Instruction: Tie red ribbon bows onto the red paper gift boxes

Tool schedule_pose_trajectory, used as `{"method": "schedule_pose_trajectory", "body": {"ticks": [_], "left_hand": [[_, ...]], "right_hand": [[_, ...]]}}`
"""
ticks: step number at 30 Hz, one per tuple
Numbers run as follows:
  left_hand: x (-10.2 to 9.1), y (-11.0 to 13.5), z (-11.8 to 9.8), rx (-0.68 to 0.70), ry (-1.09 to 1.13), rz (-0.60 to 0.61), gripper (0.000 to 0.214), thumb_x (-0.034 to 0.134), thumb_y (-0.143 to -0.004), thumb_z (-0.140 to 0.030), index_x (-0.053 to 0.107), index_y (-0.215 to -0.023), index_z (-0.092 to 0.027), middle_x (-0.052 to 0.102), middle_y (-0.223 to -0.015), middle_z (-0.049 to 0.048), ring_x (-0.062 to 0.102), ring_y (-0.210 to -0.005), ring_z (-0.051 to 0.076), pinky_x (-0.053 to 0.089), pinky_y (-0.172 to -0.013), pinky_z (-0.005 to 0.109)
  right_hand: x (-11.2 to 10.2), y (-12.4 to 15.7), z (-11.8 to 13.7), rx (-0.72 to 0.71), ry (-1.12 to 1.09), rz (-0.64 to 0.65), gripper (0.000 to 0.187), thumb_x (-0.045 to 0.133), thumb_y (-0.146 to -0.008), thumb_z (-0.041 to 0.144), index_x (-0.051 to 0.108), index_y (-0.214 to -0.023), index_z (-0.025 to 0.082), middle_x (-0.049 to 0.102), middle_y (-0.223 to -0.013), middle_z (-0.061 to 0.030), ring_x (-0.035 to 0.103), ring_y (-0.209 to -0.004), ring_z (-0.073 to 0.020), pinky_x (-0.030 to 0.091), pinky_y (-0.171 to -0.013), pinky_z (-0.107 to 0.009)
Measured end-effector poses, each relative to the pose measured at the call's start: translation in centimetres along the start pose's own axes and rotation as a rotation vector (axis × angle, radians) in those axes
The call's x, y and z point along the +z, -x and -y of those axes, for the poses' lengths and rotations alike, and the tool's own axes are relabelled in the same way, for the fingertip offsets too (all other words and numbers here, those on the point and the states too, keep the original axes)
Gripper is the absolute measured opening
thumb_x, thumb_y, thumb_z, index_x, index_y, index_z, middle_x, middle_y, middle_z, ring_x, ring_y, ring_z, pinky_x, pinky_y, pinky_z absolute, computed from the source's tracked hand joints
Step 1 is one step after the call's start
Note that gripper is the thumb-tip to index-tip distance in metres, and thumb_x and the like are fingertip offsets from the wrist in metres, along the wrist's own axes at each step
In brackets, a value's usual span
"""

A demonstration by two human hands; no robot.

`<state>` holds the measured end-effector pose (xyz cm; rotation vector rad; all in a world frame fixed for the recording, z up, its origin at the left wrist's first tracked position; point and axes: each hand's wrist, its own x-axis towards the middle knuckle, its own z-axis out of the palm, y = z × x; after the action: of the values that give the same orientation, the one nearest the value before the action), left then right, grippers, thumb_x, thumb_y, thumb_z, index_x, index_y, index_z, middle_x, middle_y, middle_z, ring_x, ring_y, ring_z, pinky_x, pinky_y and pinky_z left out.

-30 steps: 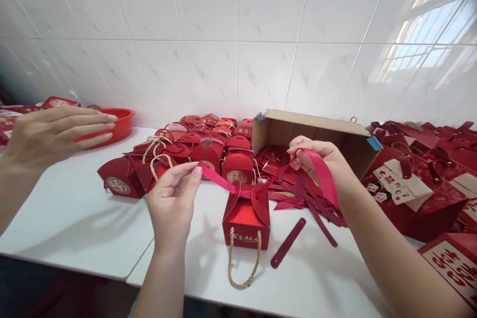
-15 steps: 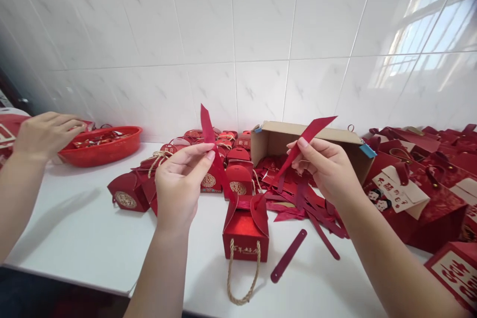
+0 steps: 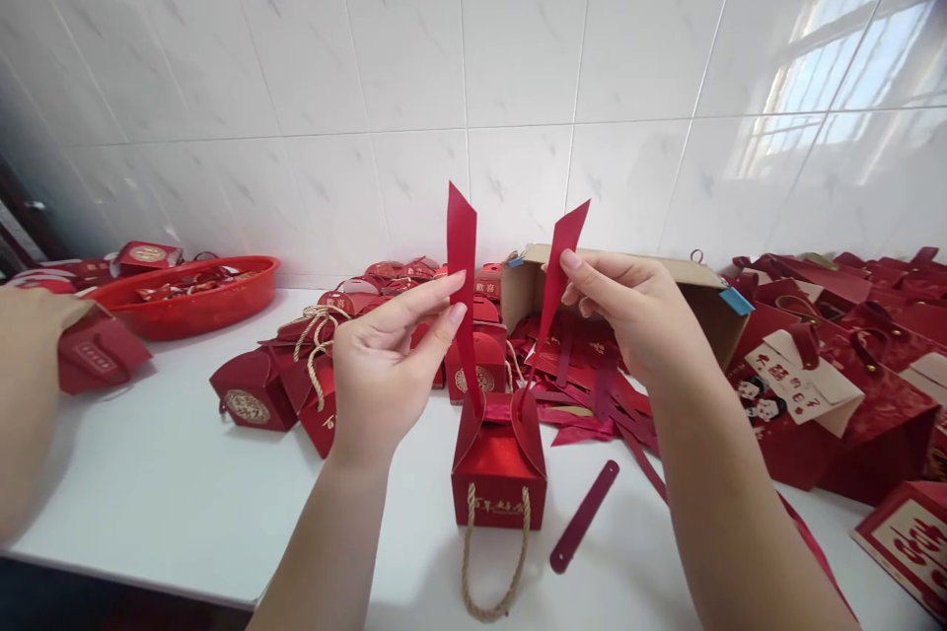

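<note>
A small red gift box [image 3: 498,458] with gold lettering and a twisted rope handle stands upright on the white table. Through the holes at its top runs a red ribbon [image 3: 463,227], both tails held up above the box. My left hand [image 3: 396,365] pinches one tail between thumb and fingers. The other tail is pinched by my right hand [image 3: 618,301], higher and to the right. A dark red strap [image 3: 584,517] with a hole at each end lies to the right of the box.
At the left, another person's hand [image 3: 30,394] is at a red box [image 3: 100,351], beside a red basin [image 3: 192,298] of wrapped items. Several finished-looking boxes stand behind. A cardboard carton [image 3: 628,261], loose straps and red bags [image 3: 829,404] fill the right.
Both my hands have come closer together, drawing the ribbon tails more upright. The other person's hand has moved from the basin down to a red box at the left edge.
</note>
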<state>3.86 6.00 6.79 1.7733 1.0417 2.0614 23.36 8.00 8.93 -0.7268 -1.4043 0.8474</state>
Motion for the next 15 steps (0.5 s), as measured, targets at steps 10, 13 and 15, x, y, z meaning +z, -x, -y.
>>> {"method": "schedule_pose_trajectory", "body": {"ticks": [10,13,15], "left_hand": [[-0.7,0.5,0.5,0.181,-0.134,0.050,0.032,0.071,-0.077,-0.017,0.072,-0.106,-0.028,0.074,-0.108,0.0009,0.069,-0.100,0.020,0.054,-0.097,0.035],[-1.3,0.5,0.2,0.201,-0.152,0.041,0.035,0.071,-0.076,-0.015,0.071,-0.107,-0.029,0.073,-0.110,-0.0004,0.068,-0.102,0.020,0.052,-0.100,0.037],[-1.8,0.5,0.0,0.195,-0.129,0.015,0.036,0.072,-0.074,-0.014,0.072,-0.106,-0.030,0.073,-0.109,-0.0012,0.068,-0.100,0.020,0.054,-0.098,0.036]], "right_hand": [[0.3,0.2,-0.6,-0.074,-0.098,-0.090,0.022,0.070,-0.078,0.040,0.069,-0.066,0.022,0.063,-0.061,0.0010,0.057,-0.056,-0.0115,0.046,-0.052,-0.025],[0.2,0.3,-0.7,-0.094,-0.074,-0.129,0.019,0.070,-0.078,0.041,0.072,-0.070,0.023,0.062,-0.062,0.0013,0.057,-0.059,-0.0113,0.045,-0.054,-0.025],[0.0,0.3,-0.8,-0.109,-0.061,-0.163,0.017,0.071,-0.078,0.041,0.073,-0.072,0.025,0.062,-0.064,0.0016,0.056,-0.061,-0.0106,0.044,-0.055,-0.024]]}}
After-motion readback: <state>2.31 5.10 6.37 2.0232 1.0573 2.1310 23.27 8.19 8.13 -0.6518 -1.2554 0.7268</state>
